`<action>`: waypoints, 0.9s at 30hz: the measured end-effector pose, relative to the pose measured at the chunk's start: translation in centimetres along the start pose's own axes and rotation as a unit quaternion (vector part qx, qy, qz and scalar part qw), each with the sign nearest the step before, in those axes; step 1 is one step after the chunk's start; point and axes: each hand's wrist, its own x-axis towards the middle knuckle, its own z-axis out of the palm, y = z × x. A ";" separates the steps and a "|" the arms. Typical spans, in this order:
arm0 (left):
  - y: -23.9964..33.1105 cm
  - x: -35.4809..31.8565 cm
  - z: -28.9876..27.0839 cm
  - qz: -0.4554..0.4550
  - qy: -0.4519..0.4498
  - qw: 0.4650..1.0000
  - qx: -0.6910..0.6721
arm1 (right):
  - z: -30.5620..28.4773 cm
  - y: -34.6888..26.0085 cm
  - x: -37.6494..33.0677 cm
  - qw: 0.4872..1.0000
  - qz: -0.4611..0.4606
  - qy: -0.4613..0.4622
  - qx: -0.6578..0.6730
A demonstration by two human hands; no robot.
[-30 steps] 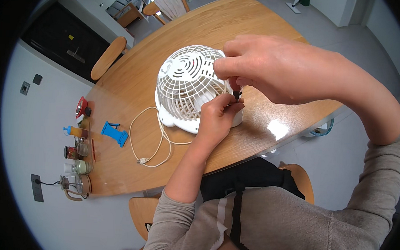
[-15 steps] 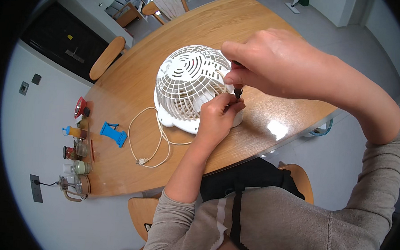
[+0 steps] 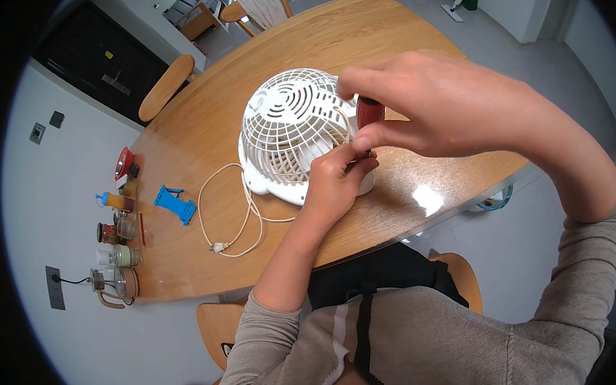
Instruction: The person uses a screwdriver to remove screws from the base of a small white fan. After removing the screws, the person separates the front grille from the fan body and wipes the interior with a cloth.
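A white fan (image 3: 276,138) with a round plastic grille stands on the wooden table, its vented housing facing up. My right hand (image 3: 431,105) is at the fan's right side, around the red and black handle of a screwdriver (image 3: 370,115) held upright. The thumb and the forefinger lie on either side of the handle. Below it, my left hand (image 3: 334,176) rests against the fan's near right edge. Its thumb and forefinger are pinched together beside the lower end of the screwdriver; what they hold is hidden. The screwdriver's tip is also hidden.
The fan's cream power cord (image 3: 250,207) loops over the table (image 3: 372,28) to its plug. Left of it lies a blue plastic bracket (image 3: 175,205). Jars, a sauce bottle (image 3: 116,202) and a glass kettle (image 3: 119,281) line the left edge by the wall. Wooden chairs (image 3: 167,87) surround the table.
My right hand has shifted its grip on the screwdriver: the fingers have opened and more of the red handle shows. Its thumb has come down closer to my left hand, which stays put.
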 end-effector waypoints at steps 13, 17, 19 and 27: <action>-1.3 -1.2 -0.1 0.076 0.047 0.996 -0.023 | 3.4 2.2 -0.4 0.982 -0.108 0.037 0.152; -1.8 -1.5 0.8 0.079 0.082 0.993 -0.037 | 6.7 2.4 -0.6 0.960 -0.103 0.195 0.172; -1.7 -1.5 0.6 0.091 0.080 0.992 -0.025 | 7.2 2.5 -0.5 0.951 -0.102 0.202 0.210; -1.8 -1.7 0.7 0.106 0.067 0.991 -0.053 | 7.2 3.0 0.2 0.945 -0.116 0.200 0.231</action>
